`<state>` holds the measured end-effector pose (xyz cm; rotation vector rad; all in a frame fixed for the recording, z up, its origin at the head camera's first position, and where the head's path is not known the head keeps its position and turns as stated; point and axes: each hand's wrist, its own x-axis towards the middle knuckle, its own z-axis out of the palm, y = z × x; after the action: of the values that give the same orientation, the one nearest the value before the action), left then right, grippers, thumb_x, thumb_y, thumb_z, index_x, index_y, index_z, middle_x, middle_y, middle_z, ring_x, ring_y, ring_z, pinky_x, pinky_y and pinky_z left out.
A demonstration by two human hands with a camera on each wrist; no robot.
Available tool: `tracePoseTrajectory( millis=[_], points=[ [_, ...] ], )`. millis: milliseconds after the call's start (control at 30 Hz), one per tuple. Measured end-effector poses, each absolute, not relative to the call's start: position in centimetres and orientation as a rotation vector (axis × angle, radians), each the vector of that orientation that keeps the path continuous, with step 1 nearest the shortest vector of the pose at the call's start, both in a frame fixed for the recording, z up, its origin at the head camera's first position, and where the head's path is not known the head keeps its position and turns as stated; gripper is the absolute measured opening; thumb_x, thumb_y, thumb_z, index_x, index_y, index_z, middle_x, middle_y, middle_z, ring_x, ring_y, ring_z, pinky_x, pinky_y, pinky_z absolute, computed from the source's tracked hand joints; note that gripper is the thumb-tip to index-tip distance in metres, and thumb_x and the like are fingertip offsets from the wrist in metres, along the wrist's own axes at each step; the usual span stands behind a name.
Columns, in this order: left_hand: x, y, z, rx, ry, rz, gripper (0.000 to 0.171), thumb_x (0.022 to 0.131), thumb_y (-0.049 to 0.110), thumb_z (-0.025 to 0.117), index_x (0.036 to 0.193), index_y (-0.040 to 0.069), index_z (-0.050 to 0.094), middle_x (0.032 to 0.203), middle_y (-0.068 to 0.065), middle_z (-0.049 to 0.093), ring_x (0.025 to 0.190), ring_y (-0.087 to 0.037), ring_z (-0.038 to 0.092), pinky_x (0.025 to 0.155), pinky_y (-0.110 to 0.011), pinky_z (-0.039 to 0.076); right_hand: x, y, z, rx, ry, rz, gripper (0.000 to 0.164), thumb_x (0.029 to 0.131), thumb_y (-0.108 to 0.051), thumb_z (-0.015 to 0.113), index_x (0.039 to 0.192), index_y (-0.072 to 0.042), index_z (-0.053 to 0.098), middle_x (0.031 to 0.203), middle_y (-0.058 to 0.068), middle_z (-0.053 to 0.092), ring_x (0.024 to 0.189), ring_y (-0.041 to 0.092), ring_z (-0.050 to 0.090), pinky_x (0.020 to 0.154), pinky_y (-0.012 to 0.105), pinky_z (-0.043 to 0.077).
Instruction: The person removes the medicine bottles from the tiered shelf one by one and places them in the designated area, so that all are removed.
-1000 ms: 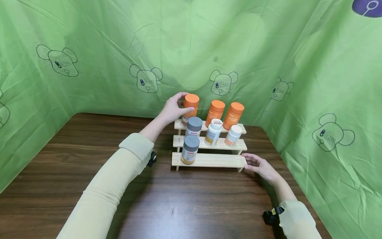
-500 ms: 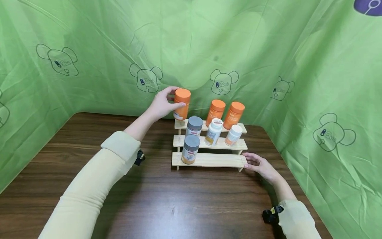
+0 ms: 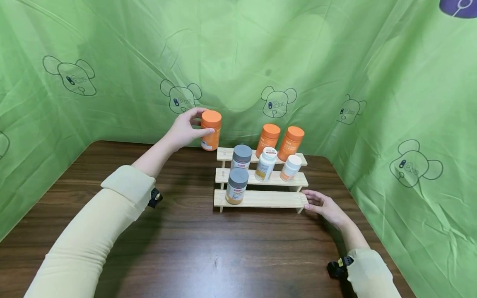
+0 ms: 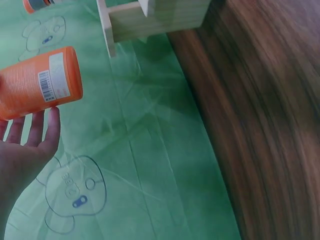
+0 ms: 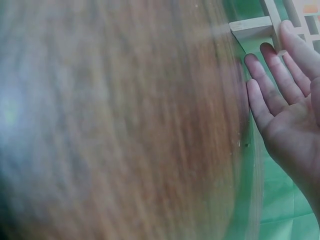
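Observation:
My left hand (image 3: 184, 130) grips an orange pill bottle (image 3: 211, 131) between thumb and fingers, held upright in the air just left of the top step. In the left wrist view, the bottle's base (image 4: 65, 75) and barcode label show beside the fingers; the thumb is out of sight. My right hand (image 3: 328, 209) touches the right end of the lowest step of a three-step wooden rack (image 3: 272, 200). Its fingers look loosely extended in the right wrist view, the thumb against the rack's end (image 5: 272, 32).
Two orange bottles (image 3: 268, 140) stand on the top step. The middle step bears a grey-capped bottle (image 3: 242, 155) and two white bottles (image 3: 266, 165). Another grey-capped bottle (image 3: 237, 186) is on the lowest step. A green curtain (image 3: 238, 62) surrounds the wooden table (image 3: 208, 252).
The left hand has lifted the orange bottle off the left end of the top step and carried it left, beyond the rack's edge. The right hand has stayed in place.

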<state>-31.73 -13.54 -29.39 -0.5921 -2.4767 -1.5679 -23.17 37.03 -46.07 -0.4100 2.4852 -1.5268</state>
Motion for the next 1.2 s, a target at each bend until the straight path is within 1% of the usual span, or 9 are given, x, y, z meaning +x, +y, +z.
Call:
tracePoseTrajectory(
  millis=[133,233,400,567,700,833,1033,1200],
  points=[
    [-31.6,-14.6,-29.7,-0.565,-2.497,-1.545,0.064,0.080,0.032,0.076,0.135,0.017,0.047,0.131,-0.005,0.053,0.115,-0.028,0.052,0.095,-0.047,0.043,-23.2,36.9,-45.9,-0.410,2.472,-1.531,0.058,0.089,-0.013,0.066,0.139,0.001,0.041,0.132,0.027,0.049,0.107,0.003,0.055,0.087,0.018,0.047],
    [-31.6,-15.2,-30.0,-0.551,-2.498,-1.548,0.066,0.080,0.031,0.076,0.137,0.016,0.046,0.133,-0.006,0.052,0.116,-0.028,0.052,0.096,-0.047,0.043,-23.2,36.8,-45.7,-0.404,2.469,-1.522,0.058,0.089,-0.013,0.066,0.140,0.001,0.040,0.132,0.027,0.049,0.108,0.005,0.055,0.087,0.018,0.047],
    [-31.9,-15.8,-30.8,-0.545,-2.488,-1.568,0.065,0.080,0.026,0.077,0.136,0.015,0.047,0.132,-0.007,0.052,0.115,-0.029,0.053,0.095,-0.047,0.044,-23.1,36.6,-45.4,-0.392,2.474,-1.511,0.058,0.089,-0.014,0.066,0.139,0.000,0.041,0.132,0.026,0.050,0.109,0.007,0.054,0.087,0.018,0.047],
    [-32.3,-16.5,-32.0,-0.522,-2.504,-1.548,0.065,0.079,0.028,0.077,0.135,0.015,0.048,0.131,-0.006,0.053,0.115,-0.028,0.053,0.093,-0.046,0.045,-23.1,36.7,-45.6,-0.393,2.474,-1.510,0.057,0.089,-0.013,0.066,0.139,0.000,0.042,0.132,0.026,0.050,0.108,0.006,0.055,0.086,0.018,0.047],
    [-32.5,-17.2,-32.9,-0.509,-2.499,-1.546,0.064,0.079,0.027,0.077,0.135,0.012,0.048,0.131,-0.008,0.052,0.114,-0.029,0.053,0.093,-0.047,0.045,-23.1,36.8,-45.7,-0.396,2.482,-1.499,0.057,0.088,-0.013,0.066,0.138,0.000,0.042,0.131,0.026,0.051,0.110,0.010,0.055,0.086,0.019,0.047],
    [-32.7,-17.7,-33.9,-0.493,-2.505,-1.536,0.063,0.080,0.026,0.077,0.134,0.013,0.048,0.131,-0.008,0.053,0.114,-0.028,0.053,0.093,-0.046,0.045,-23.2,36.9,-45.6,-0.392,2.488,-1.493,0.057,0.088,-0.014,0.067,0.138,-0.001,0.043,0.131,0.025,0.051,0.111,0.014,0.054,0.087,0.019,0.047],
    [-33.2,-18.5,-35.9,-0.442,-2.530,-1.502,0.063,0.080,0.025,0.077,0.134,0.012,0.048,0.129,-0.010,0.054,0.111,-0.028,0.053,0.089,-0.044,0.044,-23.1,36.9,-45.6,-0.402,2.477,-1.501,0.056,0.089,-0.012,0.066,0.138,0.000,0.043,0.130,0.025,0.052,0.110,0.013,0.055,0.086,0.019,0.047],
    [-33.7,-18.9,-37.4,-0.406,-2.541,-1.467,0.064,0.080,0.027,0.077,0.134,0.011,0.048,0.128,-0.012,0.054,0.111,-0.030,0.053,0.092,-0.049,0.043,-23.1,36.9,-45.6,-0.404,2.483,-1.498,0.056,0.089,-0.012,0.066,0.138,-0.001,0.043,0.130,0.026,0.052,0.110,0.012,0.055,0.086,0.019,0.047]
  ],
)
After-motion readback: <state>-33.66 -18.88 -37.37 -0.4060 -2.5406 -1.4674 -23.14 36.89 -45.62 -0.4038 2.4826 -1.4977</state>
